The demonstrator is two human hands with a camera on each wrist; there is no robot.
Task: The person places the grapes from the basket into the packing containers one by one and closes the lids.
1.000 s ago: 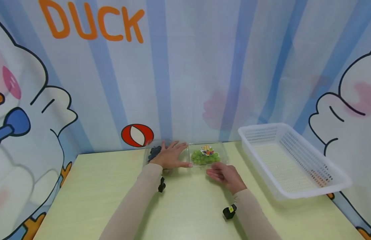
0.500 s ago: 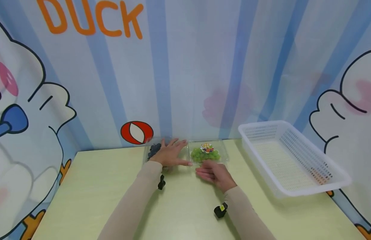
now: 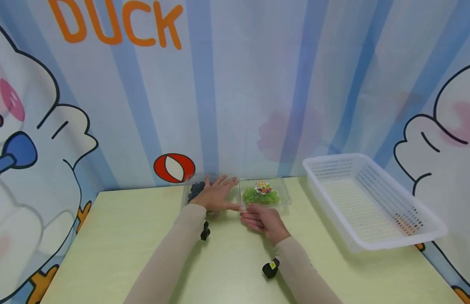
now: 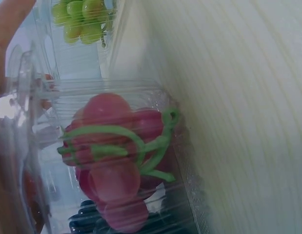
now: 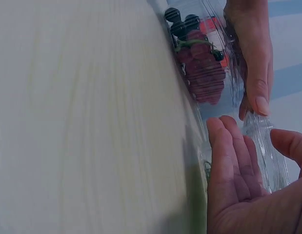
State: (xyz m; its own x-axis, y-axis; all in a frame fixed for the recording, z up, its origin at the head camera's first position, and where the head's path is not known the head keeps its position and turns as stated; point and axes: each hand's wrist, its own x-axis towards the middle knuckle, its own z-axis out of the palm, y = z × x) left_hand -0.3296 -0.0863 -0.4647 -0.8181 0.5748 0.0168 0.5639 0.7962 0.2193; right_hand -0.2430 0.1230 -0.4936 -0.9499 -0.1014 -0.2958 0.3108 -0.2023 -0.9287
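Observation:
Two lidded clear plastic boxes stand side by side at the table's back edge in the head view. The left box (image 3: 232, 195) contains dark grapes (image 3: 195, 190) and, in the left wrist view, red grapes (image 4: 114, 180) with a green stem. Green grapes (image 3: 254, 196) and a fruit sticker (image 3: 263, 188) show in the right box (image 3: 284, 192). My left hand (image 3: 216, 197) rests on the left box's lid, fingers spread. At the right box's front left corner is my right hand (image 3: 266, 221), fingers extended along the front and thumb (image 5: 287, 144) apart from them, near the lid edge.
A white perforated plastic basket (image 3: 406, 242) stands on the right of the pale table (image 3: 136, 228). Behind the boxes hangs a striped blue curtain (image 3: 239, 105) with duck drawings, close to the table's back edge.
My right hand has slid left along the front of the right box, coming close to my left thumb. The left hand and both boxes have stayed in place.

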